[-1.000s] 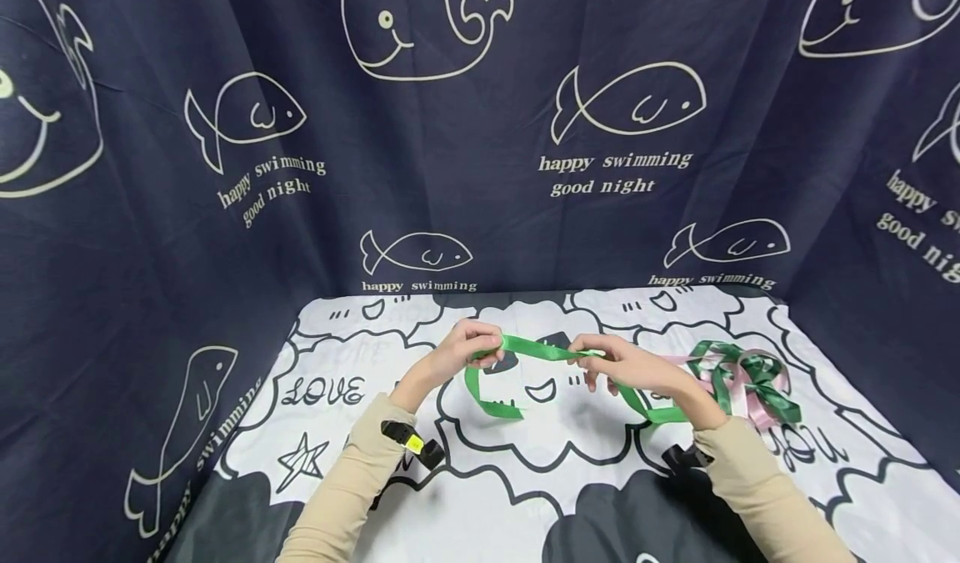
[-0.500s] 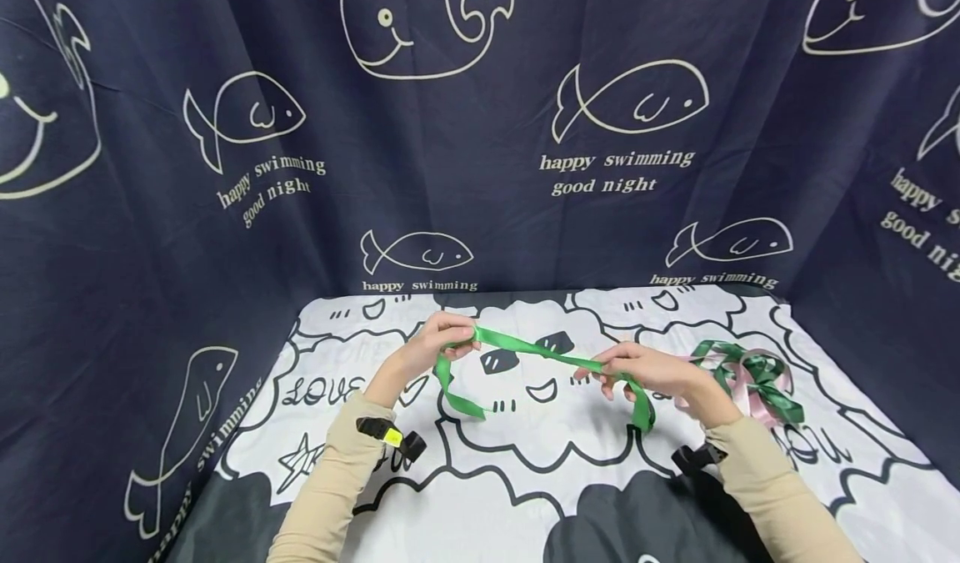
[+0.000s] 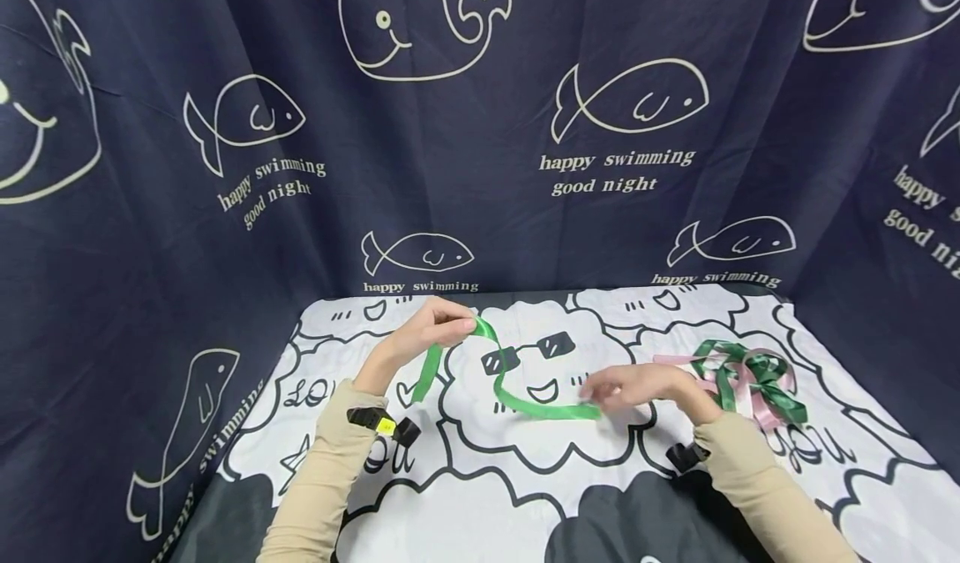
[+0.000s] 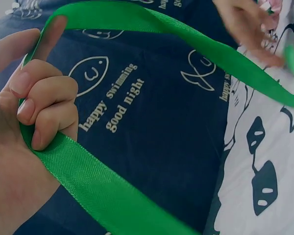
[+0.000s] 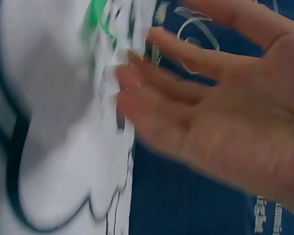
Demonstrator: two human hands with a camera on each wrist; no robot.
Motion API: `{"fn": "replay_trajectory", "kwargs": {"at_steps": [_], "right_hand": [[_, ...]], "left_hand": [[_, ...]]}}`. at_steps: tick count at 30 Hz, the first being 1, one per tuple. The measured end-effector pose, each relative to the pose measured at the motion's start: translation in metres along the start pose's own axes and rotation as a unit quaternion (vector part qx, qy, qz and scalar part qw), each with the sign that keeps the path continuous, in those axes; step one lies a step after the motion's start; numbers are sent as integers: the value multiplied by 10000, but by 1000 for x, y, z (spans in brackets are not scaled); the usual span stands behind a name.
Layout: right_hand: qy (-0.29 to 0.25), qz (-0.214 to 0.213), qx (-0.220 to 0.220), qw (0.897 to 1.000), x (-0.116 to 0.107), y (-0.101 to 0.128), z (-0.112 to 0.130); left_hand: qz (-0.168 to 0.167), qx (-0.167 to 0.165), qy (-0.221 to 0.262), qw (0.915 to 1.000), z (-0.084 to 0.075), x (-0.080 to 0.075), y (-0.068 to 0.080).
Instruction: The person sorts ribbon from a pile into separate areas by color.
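Observation:
A bright green satin ribbon [image 3: 551, 410] hangs from my left hand [image 3: 429, 328], held a little above the cloth. In the left wrist view the thumb and index finger pinch the ribbon [image 4: 103, 15], and the other fingers curl over it against the palm. One short tail drops on the left of that hand; the longer length curves down to the right. My right hand [image 3: 637, 385] is by the ribbon's right end, fingers loosely spread. The right wrist view shows this right hand [image 5: 201, 98] blurred, holding nothing, with a piece of green ribbon [image 5: 97, 13] beyond its fingertips.
A tangled bundle of dark green and pink ribbons [image 3: 757, 379] lies at the right on the black-and-white printed cloth [image 3: 442, 521]. Navy curtains [image 3: 480, 171] with fish drawings enclose the back and sides.
My right hand has let go of the green ribbon, whose right part has dropped from a taut span into a hanging curve. My left hand has moved leftward and slightly up with it.

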State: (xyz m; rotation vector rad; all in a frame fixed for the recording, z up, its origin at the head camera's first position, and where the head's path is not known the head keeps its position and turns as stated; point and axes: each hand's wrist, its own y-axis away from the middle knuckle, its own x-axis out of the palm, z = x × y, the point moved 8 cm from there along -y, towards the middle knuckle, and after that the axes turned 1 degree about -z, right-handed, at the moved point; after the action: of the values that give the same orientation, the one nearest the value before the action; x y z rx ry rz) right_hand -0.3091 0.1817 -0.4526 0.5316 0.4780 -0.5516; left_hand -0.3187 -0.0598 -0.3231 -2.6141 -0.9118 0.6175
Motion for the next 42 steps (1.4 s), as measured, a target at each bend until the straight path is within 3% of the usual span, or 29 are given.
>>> {"fn": "replay_trajectory", "kwargs": {"at_steps": [3,6,8,11,13,15,20,24,28,34,40,42], "right_hand": [[63,-484,-835,9953,-4,-13,35],[-799,-482,-1675,9814,1,-31,70],[-1611,-228,-2256,9605,7,-39,89],[-2676,68,-2836,9208,8,-41,105],[-2954,-66,-2874,9111,1,-39,101],[-2976,-240,-2815,9119,-7,-33,91],[-2734,-451,-2387,9307,-32,-16,59],[-2067,-1050,-1630,9590,-59,-2,29],[-1222,-1646,-842,9751,-84,13,-1],[-322,-1970,-22,9799,-102,29,-36],[203,-2346,715,9692,-114,34,-69],[338,-2453,896,9647,-116,34,-81]], "left_hand": [[120,-173,10,9998,-1,5,-4],[260,-291,-9,9992,-2,11,-7],[328,-358,-36,9988,-2,13,-8],[334,-491,-63,9982,2,12,-7],[253,-579,-132,9979,7,5,-4],[180,-700,-225,9971,13,-3,0],[149,-1179,-590,9912,33,-23,17],[91,-1692,-882,9816,52,-39,33],[-84,-2107,-1312,9687,69,-55,49],[-600,-2527,-2343,9368,87,-83,70],[-1199,-2990,-2959,8992,100,-105,90],[-1363,-3179,-3198,8821,106,-110,96]]}}
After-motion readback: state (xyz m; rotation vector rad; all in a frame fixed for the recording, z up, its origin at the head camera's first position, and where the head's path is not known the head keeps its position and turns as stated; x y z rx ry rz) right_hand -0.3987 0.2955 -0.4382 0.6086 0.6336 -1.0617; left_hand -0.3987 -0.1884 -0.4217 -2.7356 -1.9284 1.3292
